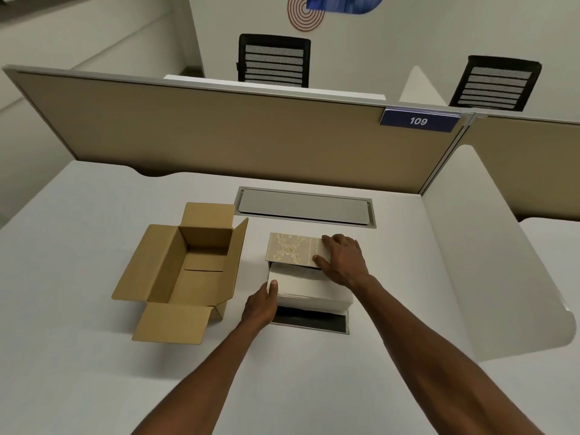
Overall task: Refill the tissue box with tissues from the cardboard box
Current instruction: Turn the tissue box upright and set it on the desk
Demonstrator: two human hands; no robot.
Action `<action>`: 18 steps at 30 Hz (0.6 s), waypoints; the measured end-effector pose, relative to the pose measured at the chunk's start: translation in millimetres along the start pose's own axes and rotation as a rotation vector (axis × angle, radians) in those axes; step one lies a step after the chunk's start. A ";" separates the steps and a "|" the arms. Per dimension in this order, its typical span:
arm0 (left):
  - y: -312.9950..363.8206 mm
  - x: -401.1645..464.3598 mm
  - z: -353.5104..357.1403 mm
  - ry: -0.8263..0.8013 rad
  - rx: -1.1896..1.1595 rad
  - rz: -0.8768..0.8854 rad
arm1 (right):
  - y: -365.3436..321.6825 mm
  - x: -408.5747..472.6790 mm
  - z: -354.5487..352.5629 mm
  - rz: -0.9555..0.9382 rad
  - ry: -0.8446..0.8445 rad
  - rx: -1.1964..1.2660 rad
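A beige patterned tissue box (293,248) lies on the white desk, its near end open. A white stack of tissues (309,287) sticks out of that opening toward me. My right hand (340,259) grips the box's right end, thumb on its front edge. My left hand (262,304) holds the stack's near left corner, thumb on top. The open brown cardboard box (188,265) stands to the left with its flaps spread; nothing shows inside it. A dark flap or lid (309,321) lies flat under the stack's near edge.
A grey cable hatch (304,207) is set into the desk behind the tissue box. A tan partition (219,133) with a "109" sign closes off the back, and a white divider (483,246) stands to the right. Two black chairs sit beyond.
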State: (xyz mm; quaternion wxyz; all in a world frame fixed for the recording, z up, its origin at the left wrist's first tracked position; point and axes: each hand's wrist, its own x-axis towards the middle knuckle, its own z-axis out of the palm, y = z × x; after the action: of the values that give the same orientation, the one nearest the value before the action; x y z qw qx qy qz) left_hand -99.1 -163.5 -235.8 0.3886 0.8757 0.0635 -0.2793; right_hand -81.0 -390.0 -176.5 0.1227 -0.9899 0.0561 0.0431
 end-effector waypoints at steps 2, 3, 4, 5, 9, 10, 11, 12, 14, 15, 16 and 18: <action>-1.2 0.5 2.9 0.016 0.005 0.009 | -0.6 -4.0 1.1 0.004 0.010 0.003; -2.0 1.0 4.3 0.024 0.004 0.011 | -1.1 -6.1 1.7 0.006 0.015 0.001; -3.0 1.4 5.6 0.029 0.002 0.012 | -1.8 -8.3 2.4 0.008 0.020 -0.004; -3.7 1.9 6.6 0.032 0.000 0.013 | -2.4 -10.0 2.7 0.009 0.021 -0.015; -3.8 2.9 7.2 0.040 0.007 0.009 | -3.7 -7.7 -3.9 -0.020 -0.051 -0.035; -3.6 2.7 7.1 0.041 0.009 0.009 | -4.4 -5.4 -7.2 -0.020 -0.092 -0.014; -3.4 2.3 7.1 0.040 0.007 0.008 | -5.2 -3.0 -10.4 -0.015 -0.140 0.009; -3.4 1.8 7.0 0.039 0.002 0.006 | -6.5 0.0 -13.3 -0.011 -0.186 0.025; -3.9 1.1 7.3 0.038 -0.008 0.005 | -10.1 7.8 -18.0 -0.019 -0.255 0.023; -4.1 0.7 7.5 0.038 -0.010 0.004 | -12.4 12.4 -20.2 -0.029 -0.284 0.013; -4.2 0.6 7.4 0.040 -0.010 0.002 | -14.9 17.3 -22.8 -0.040 -0.316 -0.005; -3.3 0.5 6.6 0.045 -0.013 0.001 | -19.9 27.7 -28.3 -0.062 -0.400 -0.053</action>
State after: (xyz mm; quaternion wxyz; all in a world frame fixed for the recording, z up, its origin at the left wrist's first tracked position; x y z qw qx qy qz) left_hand -102.7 -166.1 -241.7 0.3929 0.8792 0.0737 -0.2592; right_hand -49.1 -380.6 -147.2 0.1063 -0.9658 -0.0008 0.2363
